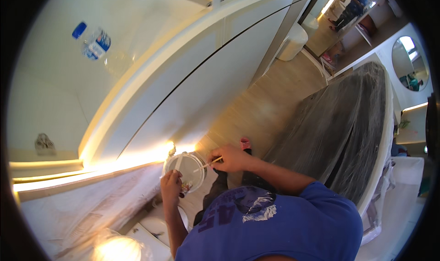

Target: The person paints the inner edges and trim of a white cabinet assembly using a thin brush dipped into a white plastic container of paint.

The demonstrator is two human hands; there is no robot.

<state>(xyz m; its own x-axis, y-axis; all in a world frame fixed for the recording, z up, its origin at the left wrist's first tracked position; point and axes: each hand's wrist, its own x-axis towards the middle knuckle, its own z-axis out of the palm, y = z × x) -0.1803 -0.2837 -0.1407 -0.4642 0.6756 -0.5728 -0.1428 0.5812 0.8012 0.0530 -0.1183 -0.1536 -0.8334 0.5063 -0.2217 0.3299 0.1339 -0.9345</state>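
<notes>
My right hand (231, 159) is closed around a thin stick (215, 160) with a yellowish handle. Its pale far end reaches over the round top of a white bucket (200, 185); whether it is a brush I cannot tell. On the bucket's left side, my left hand (171, 184) has its fingers drawn together at the rim. What they hold, if anything, is too small to make out. Close by that hand, a small dark and reddish thing (185, 188) shows at the bucket's near side.
A clear bottle (94, 42) with a blue cap lies on the pale surface at upper left. A glowing light strip (105, 168) runs beside the white panel. To my right stands a large plastic-wrapped dark panel (339, 119). A white bin (293, 42) stands farther off.
</notes>
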